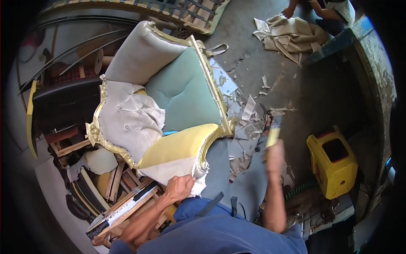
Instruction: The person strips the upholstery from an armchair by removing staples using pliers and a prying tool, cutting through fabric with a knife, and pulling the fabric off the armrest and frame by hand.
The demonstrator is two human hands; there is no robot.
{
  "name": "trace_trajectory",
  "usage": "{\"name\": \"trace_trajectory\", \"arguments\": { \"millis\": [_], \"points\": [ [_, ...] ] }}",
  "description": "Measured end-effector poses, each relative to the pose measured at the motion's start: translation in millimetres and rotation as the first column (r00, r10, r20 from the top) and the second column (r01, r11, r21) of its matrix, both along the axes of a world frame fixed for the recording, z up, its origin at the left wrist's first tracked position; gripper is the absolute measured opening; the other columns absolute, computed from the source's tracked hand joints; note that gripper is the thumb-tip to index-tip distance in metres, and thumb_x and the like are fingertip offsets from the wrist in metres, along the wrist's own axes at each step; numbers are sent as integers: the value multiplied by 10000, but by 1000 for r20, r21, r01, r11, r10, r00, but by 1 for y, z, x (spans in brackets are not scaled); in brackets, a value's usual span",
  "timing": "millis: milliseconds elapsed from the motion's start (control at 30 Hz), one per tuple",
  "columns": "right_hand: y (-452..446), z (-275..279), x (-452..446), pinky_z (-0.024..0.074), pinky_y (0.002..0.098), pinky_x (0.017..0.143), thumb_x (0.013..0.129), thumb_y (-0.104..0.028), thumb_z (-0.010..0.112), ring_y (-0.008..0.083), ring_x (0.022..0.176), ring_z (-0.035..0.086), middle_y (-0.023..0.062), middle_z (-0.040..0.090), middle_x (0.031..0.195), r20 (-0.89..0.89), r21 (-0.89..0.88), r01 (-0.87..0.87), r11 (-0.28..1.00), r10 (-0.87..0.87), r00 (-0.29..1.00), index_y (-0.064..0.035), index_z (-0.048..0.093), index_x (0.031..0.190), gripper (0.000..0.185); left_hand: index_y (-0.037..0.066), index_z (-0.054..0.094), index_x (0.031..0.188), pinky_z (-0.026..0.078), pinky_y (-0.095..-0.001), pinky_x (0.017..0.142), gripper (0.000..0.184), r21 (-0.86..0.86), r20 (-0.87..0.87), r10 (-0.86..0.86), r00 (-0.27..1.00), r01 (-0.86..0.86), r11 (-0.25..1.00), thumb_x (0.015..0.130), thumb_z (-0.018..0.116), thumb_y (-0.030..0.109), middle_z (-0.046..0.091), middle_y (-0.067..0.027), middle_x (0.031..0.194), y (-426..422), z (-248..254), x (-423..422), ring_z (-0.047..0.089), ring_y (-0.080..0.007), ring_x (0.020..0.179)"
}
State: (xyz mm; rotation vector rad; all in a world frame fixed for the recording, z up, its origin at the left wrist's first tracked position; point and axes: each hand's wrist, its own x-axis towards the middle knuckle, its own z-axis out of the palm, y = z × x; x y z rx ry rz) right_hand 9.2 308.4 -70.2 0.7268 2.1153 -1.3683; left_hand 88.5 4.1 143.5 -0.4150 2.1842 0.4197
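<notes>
An ornate armchair with a gold frame lies tipped in front of me, its green seat [186, 91] facing up and right. Light fabric [131, 112] with buttons hangs torn over the inner back. On the near arm, yellow padding [177, 146] shows beside a pale fabric flap [169, 167]. My left hand [182, 187] is closed on the frayed edge of that flap, near the scrolled arm front. To the right of the chair, my right hand [275, 156] grips a tool with a yellow handle [272, 136], blurred, its dark end pointing away from me.
Wood pieces and scraps [122, 182] are heaped at the left. Fabric shreds [249, 108] litter the floor right of the chair. A yellow stool [334, 163] stands at the right. Another person's hands [289, 12] are near crumpled cloth [292, 34] at the top right.
</notes>
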Motion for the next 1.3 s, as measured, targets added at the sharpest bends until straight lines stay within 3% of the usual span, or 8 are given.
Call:
{"name": "trace_trajectory", "arguments": {
  "millis": [33, 67, 133, 200, 367, 767, 1067, 1300],
  "points": [
    [-40, 27, 13, 470, 490, 662, 978, -261, 428, 348, 684, 575, 147, 556, 739, 177, -387, 159, 909, -96, 979, 3, 522, 993, 280, 26, 643, 814, 504, -532, 657, 379, -6, 21, 45, 999, -45, 999, 998, 510, 329, 630, -254, 697, 9, 6, -3, 642, -470, 692],
    [-77, 10, 49, 406, 319, 479, 985, -379, 442, 143, 563, 487, 20, 491, 702, 83, -386, 85, 918, -57, 995, -73, 513, 906, 324, 22, 646, 842, 493, -515, 654, 374, -10, 47, 94, 994, -93, 996, 1005, 497, 324, 628, -260, 717, 16, 12, -4, 632, -476, 698],
    [-113, -3, 99, 421, 323, 486, 980, -372, 456, 148, 565, 497, 29, 518, 704, -117, -227, -210, 951, 187, 975, -51, 553, 916, 341, 22, 639, 837, 487, -519, 652, 375, -7, 7, 152, 988, -152, 988, 1004, 501, 327, 623, -259, 709, 25, 8, 12, 630, -476, 697],
    [-121, 22, 99, 438, 335, 512, 985, -381, 475, 166, 589, 530, 76, 565, 702, 189, -421, -96, 902, 191, 963, -39, 593, 966, 362, 21, 632, 831, 482, -524, 650, 375, 11, -24, 196, 980, -196, 981, 1002, 505, 330, 618, -259, 702, 31, 1, 13, 628, -477, 695],
    [-136, 73, 76, 478, 478, 703, 1023, -487, 470, 351, 707, 640, 204, 646, 766, 147, -416, -381, 826, 475, 868, -20, 628, 1004, 493, 19, 624, 828, 478, -523, 628, 394, -104, -60, 271, 961, -276, 956, 1005, 500, 348, 614, -250, 684, 47, 10, 6, 626, -473, 676],
    [-182, 106, 88, 451, 631, 711, 1060, -345, 402, 595, 846, 589, 374, 616, 821, 152, -355, -442, 824, 517, 842, 36, 560, 980, 420, -3, 621, 795, 488, -503, 602, 357, -2, -195, 269, 943, -275, 961, 997, 525, 275, 581, -257, 640, 45, 32, 25, 625, -438, 605],
    [-164, 117, 108, 451, 597, 775, 1068, -390, 378, 569, 908, 597, 353, 639, 876, 154, -370, -407, 835, 487, 860, 25, 566, 1039, 456, 11, 586, 759, 476, -492, 592, 338, 119, -55, 317, 947, -309, 944, 989, 557, 258, 591, -239, 671, 63, 120, 100, 622, -447, 647],
    [-134, 83, 99, 498, 497, 647, 1071, -406, 379, 368, 642, 652, 188, 624, 678, 44, -311, -487, 816, 524, 850, -10, 568, 1039, 440, 14, 615, 846, 477, -553, 689, 340, -156, 38, 309, 950, -300, 941, 981, 579, 323, 639, -259, 780, 64, 36, 129, 625, -488, 756]
  ]
}}
